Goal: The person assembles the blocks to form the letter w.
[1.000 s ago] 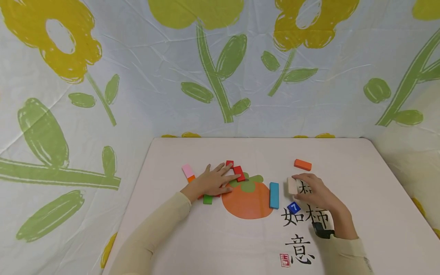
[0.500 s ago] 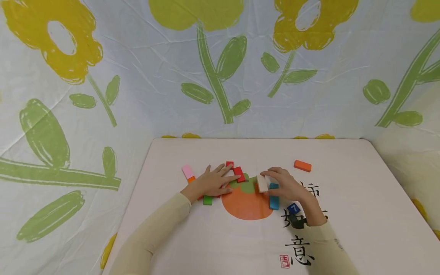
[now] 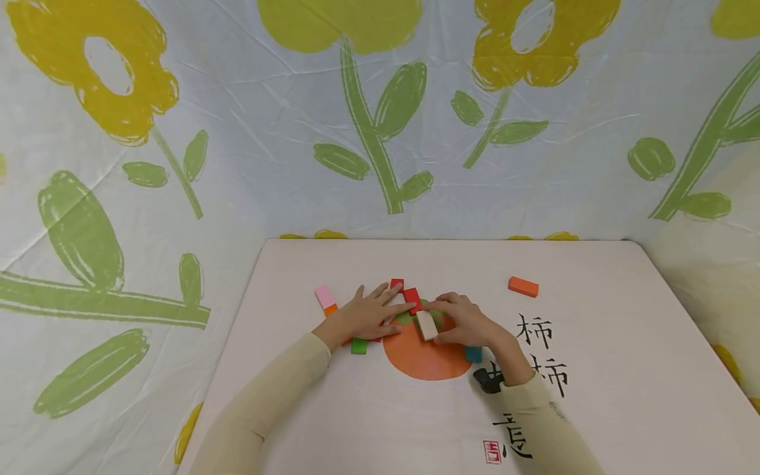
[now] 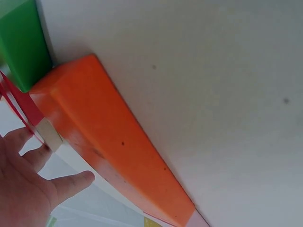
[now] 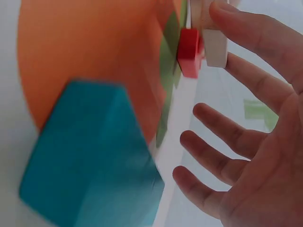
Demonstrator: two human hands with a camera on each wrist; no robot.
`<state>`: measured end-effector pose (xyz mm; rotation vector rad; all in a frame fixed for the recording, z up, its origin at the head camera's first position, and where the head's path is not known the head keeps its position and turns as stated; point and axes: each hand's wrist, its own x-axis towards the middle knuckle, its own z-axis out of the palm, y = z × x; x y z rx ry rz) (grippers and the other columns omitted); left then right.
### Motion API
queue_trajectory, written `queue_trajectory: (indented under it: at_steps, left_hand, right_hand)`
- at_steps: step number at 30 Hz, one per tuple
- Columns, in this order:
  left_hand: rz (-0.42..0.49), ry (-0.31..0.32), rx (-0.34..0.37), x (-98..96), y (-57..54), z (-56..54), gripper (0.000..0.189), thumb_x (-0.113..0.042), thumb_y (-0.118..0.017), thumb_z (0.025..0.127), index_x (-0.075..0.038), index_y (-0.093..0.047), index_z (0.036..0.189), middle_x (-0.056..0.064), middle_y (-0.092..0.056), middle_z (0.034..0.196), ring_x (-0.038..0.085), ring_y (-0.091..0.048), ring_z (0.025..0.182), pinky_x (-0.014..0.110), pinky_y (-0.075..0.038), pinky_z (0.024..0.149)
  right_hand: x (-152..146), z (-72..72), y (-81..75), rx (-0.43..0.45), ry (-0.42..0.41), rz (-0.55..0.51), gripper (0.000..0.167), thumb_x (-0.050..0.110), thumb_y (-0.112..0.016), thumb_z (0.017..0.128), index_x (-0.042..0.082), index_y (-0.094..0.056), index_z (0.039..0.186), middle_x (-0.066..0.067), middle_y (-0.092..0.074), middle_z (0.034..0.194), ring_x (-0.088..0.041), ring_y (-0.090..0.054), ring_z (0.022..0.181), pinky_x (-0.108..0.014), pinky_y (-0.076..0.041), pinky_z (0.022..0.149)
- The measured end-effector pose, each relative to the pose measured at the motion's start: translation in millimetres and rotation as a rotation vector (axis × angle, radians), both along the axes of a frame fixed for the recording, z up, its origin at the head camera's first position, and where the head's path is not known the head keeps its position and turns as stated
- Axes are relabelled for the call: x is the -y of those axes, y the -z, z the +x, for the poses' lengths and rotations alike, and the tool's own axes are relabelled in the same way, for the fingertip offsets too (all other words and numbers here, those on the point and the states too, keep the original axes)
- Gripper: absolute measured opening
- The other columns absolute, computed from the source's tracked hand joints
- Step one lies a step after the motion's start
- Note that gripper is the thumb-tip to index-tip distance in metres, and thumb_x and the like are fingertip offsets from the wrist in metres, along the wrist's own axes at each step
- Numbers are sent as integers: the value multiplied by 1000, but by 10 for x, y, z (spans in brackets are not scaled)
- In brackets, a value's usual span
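Note:
My right hand [image 3: 469, 323] pinches a cream block [image 3: 427, 326] between thumb and index finger, over the printed persimmon. In the right wrist view the cream block [image 5: 216, 47] sits at the fingertips, the other fingers spread. My left hand [image 3: 365, 315] lies with fingers stretched out, its index fingertip at a red block [image 3: 412, 299] and another finger at a smaller red block [image 3: 397, 284]. By its wrist are a green block [image 3: 359, 346] and an orange block [image 4: 113, 137]. A teal block [image 3: 474, 354] is partly hidden behind the right hand.
A pink block [image 3: 324, 295] lies beyond the left wrist, and a loose orange block [image 3: 524, 286] at the back right. Black characters [image 3: 536, 331] are printed on the pale tabletop [image 3: 392, 422]. Flowered cloth [image 3: 267, 119] walls the back and sides.
My right hand has carried the cream block leftward, over the teal block, to the near end of the red block. The blue cube marked 7 is now hidden. My left hand stays put.

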<state>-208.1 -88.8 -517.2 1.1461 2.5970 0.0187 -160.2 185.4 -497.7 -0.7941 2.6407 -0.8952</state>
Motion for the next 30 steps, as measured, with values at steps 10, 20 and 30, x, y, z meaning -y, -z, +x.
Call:
queue_trajectory:
  at_steps: [10,20,30]
  left_hand:
    - [-3,7,0,3,3,6,66,-61,-43,100,-43,-20,159,4,-8,168,32,-7,152,71,-18,109]
    - [-6,9,2,3,-30,14,66,-61,-42,100,-42,-19,159,5,-7,168,33,-8,152,71,-18,109]
    - [-4,14,-10,3,-25,10,66,-61,-43,100,-42,-21,159,5,-8,168,34,-10,151,71,-20,108]
  right_hand:
    - [132,2,27,34,19,91,58,24,-83,83,16,-62,137,-22,-48,137,-42,-44,120,-66,-39,92]
    - [175,19,31,27,68,124,60,25,-84,82,12,-58,135,-20,-49,137,-42,-43,123,-66,-37,94]
    - [182,26,18,35,103,139,58,27,-85,80,7,-60,129,-21,-50,135,-41,-43,122,-64,-38,96]
